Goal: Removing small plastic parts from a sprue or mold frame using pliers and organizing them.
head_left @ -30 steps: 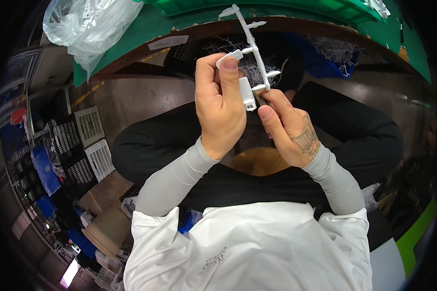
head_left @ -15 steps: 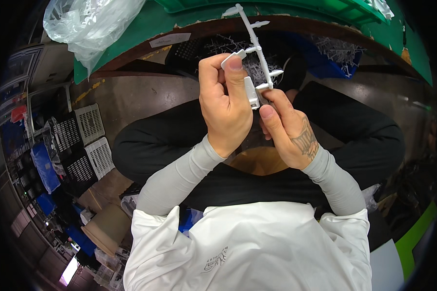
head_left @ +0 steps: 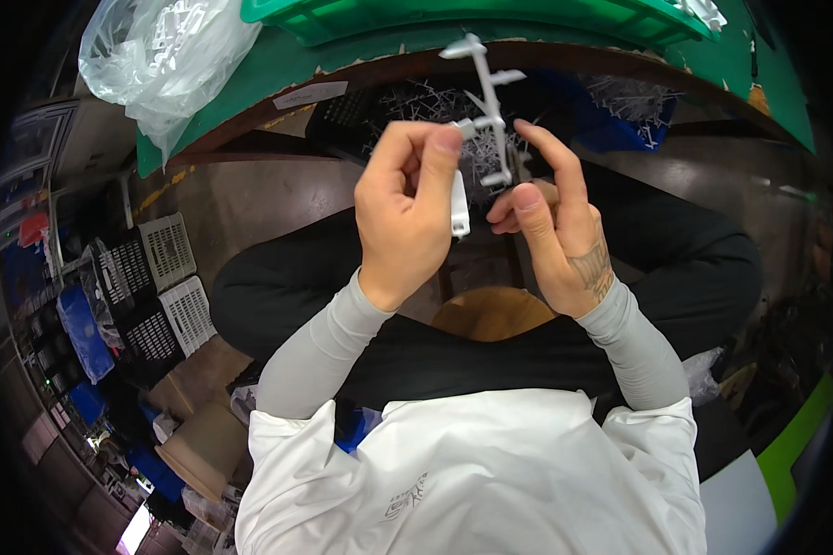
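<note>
My left hand (head_left: pixel 403 208) is closed, thumb pressed on its fingers, around small white plastic pieces. One white piece (head_left: pixel 459 205) sticks out along the palm side, and the tip of another (head_left: pixel 465 129) shows past the thumb. Between my hands is a white plastic sprue (head_left: pixel 492 116), a slim bar with short side stubs, slightly blurred. Its middle stub comes close to the piece at my left thumb; whether they touch I cannot tell. My right hand (head_left: pixel 560 227) is open just right of the sprue, index finger stretched out and thumb apart, gripping nothing visible.
Below the table edge, a dark crate holds many white sprues (head_left: pixel 416 100), and a blue bin (head_left: pixel 620 120) holds more. On the green table (head_left: pixel 361 60) are a green tray (head_left: pixel 491 20) and a clear bag of white parts (head_left: pixel 171 69). A round wooden stool (head_left: pixel 493 313) stands between my legs.
My right fingers have opened and come off the sprue's lower end. My left hand has moved left and slightly nearer, with its white pieces. The sprue has shifted slightly nearer and stands more upright.
</note>
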Motion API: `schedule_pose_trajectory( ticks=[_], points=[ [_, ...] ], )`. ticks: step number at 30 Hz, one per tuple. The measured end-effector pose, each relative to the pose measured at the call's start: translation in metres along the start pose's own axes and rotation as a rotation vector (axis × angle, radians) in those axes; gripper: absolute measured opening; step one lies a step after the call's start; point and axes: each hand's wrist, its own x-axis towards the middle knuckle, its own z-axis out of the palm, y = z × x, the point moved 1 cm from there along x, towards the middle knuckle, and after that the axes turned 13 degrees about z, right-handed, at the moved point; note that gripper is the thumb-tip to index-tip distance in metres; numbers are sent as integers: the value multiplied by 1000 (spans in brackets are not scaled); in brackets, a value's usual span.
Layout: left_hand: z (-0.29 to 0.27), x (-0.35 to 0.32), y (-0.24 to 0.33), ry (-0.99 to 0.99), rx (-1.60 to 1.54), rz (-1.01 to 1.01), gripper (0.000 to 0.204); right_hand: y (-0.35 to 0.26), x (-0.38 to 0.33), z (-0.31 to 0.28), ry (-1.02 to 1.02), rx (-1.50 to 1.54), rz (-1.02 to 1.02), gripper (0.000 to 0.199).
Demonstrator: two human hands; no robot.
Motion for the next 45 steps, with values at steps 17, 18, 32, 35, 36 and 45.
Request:
schedule_pose_trajectory(
  ticks=[17, 18, 32, 35, 36, 45],
  points=[
    [1, -6, 14, -158, -119, -113, 25, 7, -1, 0, -10, 7, -31, 36],
    [1, -6, 14, -163, -113, -110, 24, 6, -1, 0, -9, 1, -24, 36],
    [-7, -9, 18, -150, -76, -196, 19, -3, 1, 8, -15, -90, 107, 26],
    [-16, 12, 19, -77, 172, 177, 15, 11, 8, -1, 43, -226, 97, 27],
    [-23, 36, 31, -3, 349, 435, 15, 23, 9, -6, 55, -324, 115, 28],
    [-160, 203, 86, 245, 1015, 789, 18, 31, -5, 5, 18, -856, 38, 29]
  ],
)
